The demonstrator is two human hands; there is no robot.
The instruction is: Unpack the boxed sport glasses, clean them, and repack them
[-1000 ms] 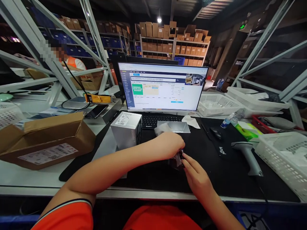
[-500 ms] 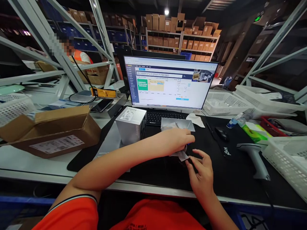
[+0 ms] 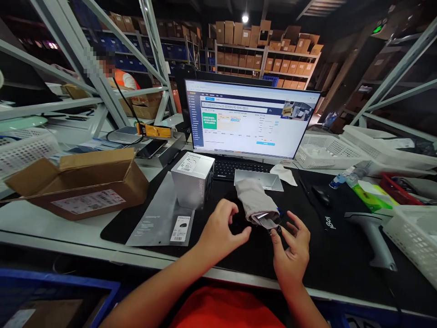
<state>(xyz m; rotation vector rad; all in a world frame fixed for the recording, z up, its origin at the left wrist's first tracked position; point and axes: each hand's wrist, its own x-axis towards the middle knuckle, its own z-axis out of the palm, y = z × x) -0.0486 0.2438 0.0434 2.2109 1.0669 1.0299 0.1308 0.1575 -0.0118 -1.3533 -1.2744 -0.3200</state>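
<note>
A grey cloth pouch (image 3: 255,201) lies on the black desk mat (image 3: 327,255) in front of me. My right hand (image 3: 292,249) pinches the pouch's near end, where a small dark part shows, between thumb and forefinger; the other fingers are spread. My left hand (image 3: 218,231) hovers just left of the pouch with fingers curled and apart, holding nothing. A silver box (image 3: 193,180) stands to the left. A flat grey bag with a label (image 3: 160,219) lies in front of that box.
Behind are a lit monitor (image 3: 252,118), a keyboard (image 3: 227,169) and a silver tray (image 3: 262,180). An open cardboard box (image 3: 78,182) sits left. A mouse (image 3: 321,195), barcode scanner (image 3: 373,232) and white baskets (image 3: 413,237) are right. A person in an orange vest (image 3: 123,78) works at back left.
My left hand has come off the pouch and drawn back to its left, so the whole grey pouch now shows. My right hand has closed on the pouch's near end. The camera has shifted left.
</note>
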